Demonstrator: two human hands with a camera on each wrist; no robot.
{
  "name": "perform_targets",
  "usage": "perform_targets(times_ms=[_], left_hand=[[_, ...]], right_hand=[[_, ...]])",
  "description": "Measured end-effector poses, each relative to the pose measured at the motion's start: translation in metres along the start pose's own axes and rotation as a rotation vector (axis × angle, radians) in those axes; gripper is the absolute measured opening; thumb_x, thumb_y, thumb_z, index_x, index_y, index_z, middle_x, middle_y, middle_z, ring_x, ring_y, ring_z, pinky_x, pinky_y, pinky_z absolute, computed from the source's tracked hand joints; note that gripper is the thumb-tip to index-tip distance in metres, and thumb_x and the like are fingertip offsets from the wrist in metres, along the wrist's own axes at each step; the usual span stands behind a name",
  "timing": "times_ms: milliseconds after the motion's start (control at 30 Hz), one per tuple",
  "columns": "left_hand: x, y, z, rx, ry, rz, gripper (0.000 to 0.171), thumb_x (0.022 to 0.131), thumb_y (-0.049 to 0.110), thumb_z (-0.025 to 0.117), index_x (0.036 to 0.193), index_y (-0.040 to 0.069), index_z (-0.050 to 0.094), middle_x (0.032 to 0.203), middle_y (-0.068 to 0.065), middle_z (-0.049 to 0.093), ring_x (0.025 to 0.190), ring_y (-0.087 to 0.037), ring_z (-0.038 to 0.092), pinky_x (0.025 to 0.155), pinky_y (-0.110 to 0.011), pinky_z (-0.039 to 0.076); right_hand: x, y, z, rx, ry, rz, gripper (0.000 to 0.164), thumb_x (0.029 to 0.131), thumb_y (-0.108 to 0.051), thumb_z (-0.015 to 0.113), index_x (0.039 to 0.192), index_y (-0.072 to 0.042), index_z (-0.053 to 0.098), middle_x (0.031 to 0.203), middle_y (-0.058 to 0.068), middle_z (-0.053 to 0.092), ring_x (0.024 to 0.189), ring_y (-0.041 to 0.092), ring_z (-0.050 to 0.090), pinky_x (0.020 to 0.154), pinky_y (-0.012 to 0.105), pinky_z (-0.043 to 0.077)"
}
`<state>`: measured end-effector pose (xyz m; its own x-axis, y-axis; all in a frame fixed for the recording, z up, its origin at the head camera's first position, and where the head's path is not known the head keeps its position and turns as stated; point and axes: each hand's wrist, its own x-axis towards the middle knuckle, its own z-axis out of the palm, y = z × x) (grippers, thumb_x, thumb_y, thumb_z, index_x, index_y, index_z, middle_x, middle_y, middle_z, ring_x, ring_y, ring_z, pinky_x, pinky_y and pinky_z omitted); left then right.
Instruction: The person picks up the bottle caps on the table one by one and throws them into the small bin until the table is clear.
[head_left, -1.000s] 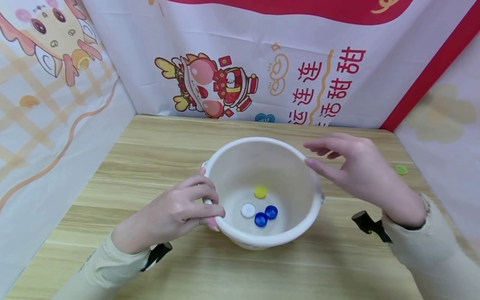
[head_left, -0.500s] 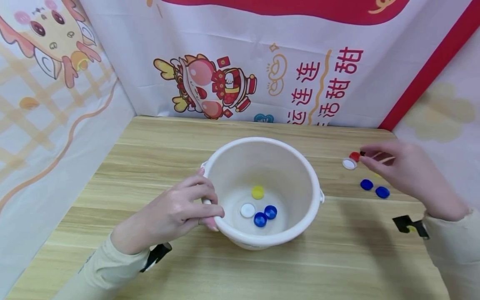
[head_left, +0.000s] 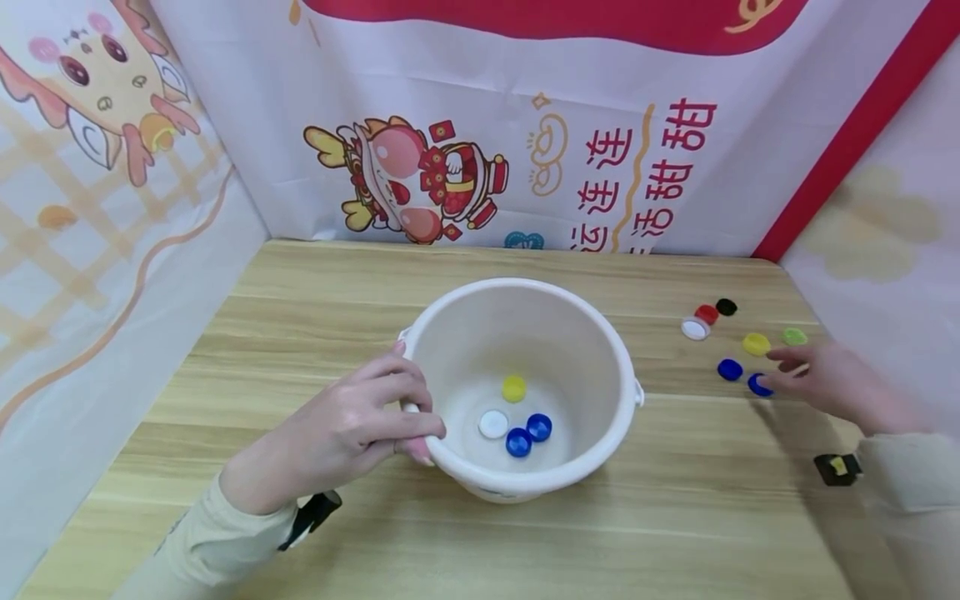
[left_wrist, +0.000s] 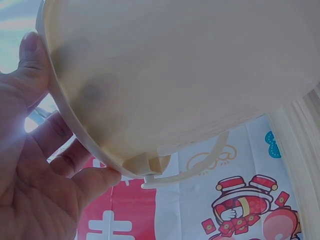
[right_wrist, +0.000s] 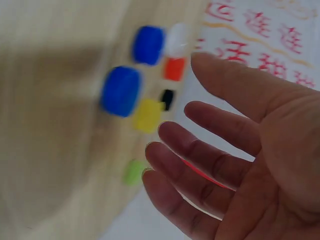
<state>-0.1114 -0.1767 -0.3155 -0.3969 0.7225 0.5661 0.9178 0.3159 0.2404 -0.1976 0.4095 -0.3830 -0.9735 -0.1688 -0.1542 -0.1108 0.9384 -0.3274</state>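
Note:
A white bucket (head_left: 517, 333) stands tilted on the table, its mouth toward me. My left hand (head_left: 345, 425) grips the bucket's rim at the left, with fingers and thumb around the edge. Inside lie a yellow bottle cap (head_left: 513, 388), a white cap (head_left: 493, 424) and two blue caps (head_left: 518, 442). On the right, my right hand (head_left: 847, 387) reaches over the table, fingers relaxed and apart, nothing in its palm in the right wrist view. Its fingertips are right at a blue cap (head_left: 760, 384) and near a yellow cap (head_left: 757, 344) and a light green cap (head_left: 794, 336).
Beside these lie another blue cap (head_left: 730, 370), a white cap (head_left: 695, 328), a red cap (head_left: 706, 314) and a black cap (head_left: 726, 307). The wooden table (head_left: 322, 300) is bordered by printed cloth walls (head_left: 600, 75). A handle (left_wrist: 200, 165) hangs from the bucket.
My right hand has moved from the bucket's right rim out to the caps on the right, then back toward me from the red and black caps. My left hand keeps its grip.

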Motion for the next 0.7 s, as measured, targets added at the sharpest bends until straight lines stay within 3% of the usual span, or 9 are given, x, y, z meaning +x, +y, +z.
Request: perform_targets(times_ms=[133, 233, 400, 700], left_hand=[[0.000, 0.000, 0.001, 0.001, 0.017, 0.019, 0.028, 0.093, 0.042, 0.061, 0.099, 0.020, 0.078, 0.097, 0.004, 0.066, 0.103, -0.018, 0.056, 0.106, -0.058, 0.036], [0.000, 0.000, 0.001, -0.007, 0.015, 0.016, 0.027, 0.092, 0.042, 0.063, 0.099, 0.020, 0.078, 0.096, 0.004, 0.066, 0.102, -0.017, 0.056, 0.108, -0.057, 0.034], [-0.001, 0.001, 0.002, -0.014, 0.016, 0.016, 0.026, 0.092, 0.041, 0.064, 0.099, 0.021, 0.078, 0.096, 0.004, 0.065, 0.103, -0.017, 0.056, 0.108, -0.058, 0.033], [-0.001, 0.001, 0.003, -0.017, 0.030, 0.038, 0.025, 0.092, 0.041, 0.064, 0.100, 0.021, 0.077, 0.097, 0.004, 0.065, 0.104, -0.017, 0.055, 0.107, -0.059, 0.033]], right_hand=[[0.004, 0.013, 0.014, -0.011, -0.005, -0.001, 0.073, 0.084, -0.044, 0.079, 0.123, 0.014, 0.059, 0.101, 0.031, 0.066, 0.090, 0.043, 0.064, 0.071, 0.053, 0.056], [0.008, 0.019, 0.022, -0.048, 0.001, 0.007, 0.074, 0.080, -0.049, 0.080, 0.121, 0.009, 0.063, 0.097, 0.024, 0.067, 0.087, 0.039, 0.064, 0.067, 0.050, 0.056], [0.012, 0.025, 0.030, -0.081, 0.007, 0.027, 0.057, 0.082, -0.045, 0.079, 0.114, 0.001, 0.069, 0.090, 0.012, 0.067, 0.080, 0.029, 0.062, 0.064, 0.047, 0.053], [0.013, 0.015, 0.030, -0.064, 0.005, 0.010, 0.038, 0.086, -0.024, 0.078, 0.105, 0.008, 0.070, 0.086, 0.014, 0.069, 0.076, 0.027, 0.063, 0.067, 0.052, 0.054]])
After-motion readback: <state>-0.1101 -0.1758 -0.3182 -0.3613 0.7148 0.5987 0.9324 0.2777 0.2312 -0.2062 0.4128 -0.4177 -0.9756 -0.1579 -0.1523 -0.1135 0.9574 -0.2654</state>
